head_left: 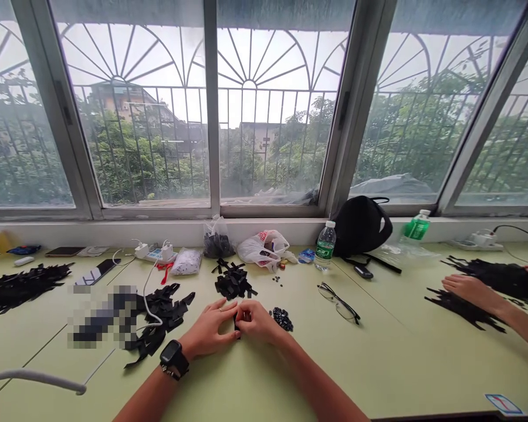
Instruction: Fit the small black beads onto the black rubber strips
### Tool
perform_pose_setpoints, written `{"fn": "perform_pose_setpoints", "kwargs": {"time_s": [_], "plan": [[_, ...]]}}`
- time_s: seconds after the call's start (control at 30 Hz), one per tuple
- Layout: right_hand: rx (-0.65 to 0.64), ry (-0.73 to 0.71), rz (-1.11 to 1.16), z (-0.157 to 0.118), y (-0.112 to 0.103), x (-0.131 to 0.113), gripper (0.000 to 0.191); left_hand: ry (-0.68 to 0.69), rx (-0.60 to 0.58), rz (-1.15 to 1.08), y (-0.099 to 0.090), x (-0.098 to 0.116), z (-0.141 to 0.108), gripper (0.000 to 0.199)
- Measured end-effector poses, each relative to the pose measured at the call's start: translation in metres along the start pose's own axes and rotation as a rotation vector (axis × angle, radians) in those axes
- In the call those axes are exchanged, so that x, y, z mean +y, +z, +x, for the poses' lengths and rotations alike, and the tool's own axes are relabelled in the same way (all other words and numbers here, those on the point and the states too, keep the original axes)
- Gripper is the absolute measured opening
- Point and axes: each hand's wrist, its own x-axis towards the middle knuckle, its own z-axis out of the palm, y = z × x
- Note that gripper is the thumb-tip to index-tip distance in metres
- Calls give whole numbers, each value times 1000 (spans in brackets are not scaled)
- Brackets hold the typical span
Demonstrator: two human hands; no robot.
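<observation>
My left hand (209, 331), with a black watch on its wrist, rests on the table with thumb and fingertips at a small black fabric strip (237, 329). My right hand (260, 323) has its fingers bent in a pinch on the same strip, so most of it is hidden. Just beyond my hands lies a pile of short black strips (233, 281). A heap of small, shiny dark pieces (282, 319), possibly snaps or buttons, sits beside my right hand. More black strips (165, 313) lie loosely to the left.
Glasses (339, 303), a water bottle (325, 246) and a black bag (363, 228) stand to the right. A white cable (147, 293) runs among the left strips. Plastic bags (266, 249) line the window side. Another person's hand (473, 291) touches black strips at far right.
</observation>
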Motion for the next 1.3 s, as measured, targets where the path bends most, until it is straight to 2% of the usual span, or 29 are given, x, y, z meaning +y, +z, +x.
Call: {"fn": "perform_pose_setpoints", "kwargs": {"time_s": [0.3, 0.63, 0.87, 1.07, 1.3], "plan": [[-9, 71, -5, 4, 1, -1, 9, -25, -16, -8, -1, 1, 1, 66], [-196, 130, -39, 16, -8, 1, 11, -45, -29, -51, -2, 1, 1, 64], [-221, 141, -78, 19, -8, 4, 11, -36, -28, -65, -5, 6, 1, 57], [-238, 56, -179, 14, -9, -3, 11, -17, -4, -53, -3, 5, 0, 45], [-87, -118, -232, -7, -2, -8, 15, -27, 4, 2, 2, -1, 1, 64]]}}
